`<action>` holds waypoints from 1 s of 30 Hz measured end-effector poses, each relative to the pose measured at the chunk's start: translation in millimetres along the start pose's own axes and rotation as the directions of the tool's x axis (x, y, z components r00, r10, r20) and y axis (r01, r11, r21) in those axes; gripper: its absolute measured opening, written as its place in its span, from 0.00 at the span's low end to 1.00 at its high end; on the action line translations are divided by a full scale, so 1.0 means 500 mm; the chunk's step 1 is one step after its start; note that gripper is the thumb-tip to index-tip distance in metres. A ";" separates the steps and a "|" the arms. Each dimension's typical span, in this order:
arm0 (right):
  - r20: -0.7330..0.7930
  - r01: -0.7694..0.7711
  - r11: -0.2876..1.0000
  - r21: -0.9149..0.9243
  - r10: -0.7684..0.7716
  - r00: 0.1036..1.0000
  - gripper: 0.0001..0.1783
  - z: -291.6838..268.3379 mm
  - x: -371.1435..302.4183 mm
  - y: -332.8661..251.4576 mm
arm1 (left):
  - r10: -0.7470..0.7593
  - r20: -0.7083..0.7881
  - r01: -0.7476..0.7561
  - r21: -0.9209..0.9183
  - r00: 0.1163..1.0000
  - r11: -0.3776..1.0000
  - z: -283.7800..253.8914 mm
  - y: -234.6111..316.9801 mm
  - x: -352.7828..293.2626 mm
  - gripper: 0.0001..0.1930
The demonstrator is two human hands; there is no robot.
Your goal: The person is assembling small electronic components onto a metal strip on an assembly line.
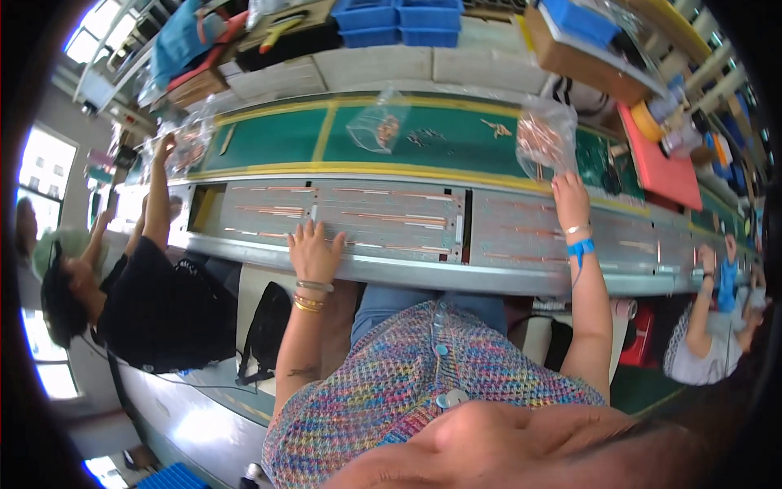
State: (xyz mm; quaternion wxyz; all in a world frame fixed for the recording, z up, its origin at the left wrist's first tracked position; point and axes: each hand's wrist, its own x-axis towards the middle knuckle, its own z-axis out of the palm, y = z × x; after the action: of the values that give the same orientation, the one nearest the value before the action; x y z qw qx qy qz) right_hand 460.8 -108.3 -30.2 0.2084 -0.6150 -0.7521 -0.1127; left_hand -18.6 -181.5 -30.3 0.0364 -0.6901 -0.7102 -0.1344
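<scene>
My left hand (pixel 315 251) lies with its fingers spread on the near edge of a grey metal plate (pixel 391 204). Long thin copper-coloured strips (pixel 399 219) lie in rows on this plate. To the right sits a second grey plate (pixel 509 213) with more strips. Over its far edge, my right hand (pixel 572 200) reaches to the near end of a clear plastic bag (pixel 539 137) of copper-coloured pieces. The right fingers are drawn together there; whatever they hold is too small to make out. A blue band (pixel 581 247) circles my right wrist.
A smaller clear bag (pixel 380 122), small dark pieces (pixel 425 137) and loose copper-coloured pieces (pixel 496 128) lie on the green bench (pixel 281 138). Blue bins (pixel 397 23) stand behind. Co-workers sit on the left (pixel 155 301) and right (pixel 705 342).
</scene>
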 end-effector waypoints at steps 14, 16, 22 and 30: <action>0.040 -0.299 0.851 0.432 0.313 0.949 0.05 -0.103 -0.131 -0.200 | 0.208 -0.098 -0.229 -0.355 0.973 0.906 0.062 0.117 0.292 0.06; 0.029 -0.267 0.840 0.473 0.287 0.957 0.04 -0.101 -0.135 -0.235 | 0.304 -0.204 -0.358 -0.334 0.931 0.872 0.086 0.122 0.303 0.05; 0.050 -0.216 0.822 0.526 0.224 0.973 0.05 -0.078 -0.119 -0.310 | 0.184 -0.080 -0.199 -0.284 0.980 0.938 0.140 0.132 0.370 0.07; 0.049 -0.174 0.890 0.421 0.170 0.984 0.06 -0.051 -0.093 -0.334 | 0.251 -0.096 -0.267 -0.464 0.963 0.845 0.145 0.142 0.381 0.10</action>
State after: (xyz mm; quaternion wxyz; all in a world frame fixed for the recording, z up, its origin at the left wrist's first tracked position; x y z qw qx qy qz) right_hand 310.3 -196.3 -14.0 0.3419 -0.6200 -0.7022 0.0752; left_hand 52.9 21.7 -44.9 -0.1038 -0.7652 -0.5556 -0.3081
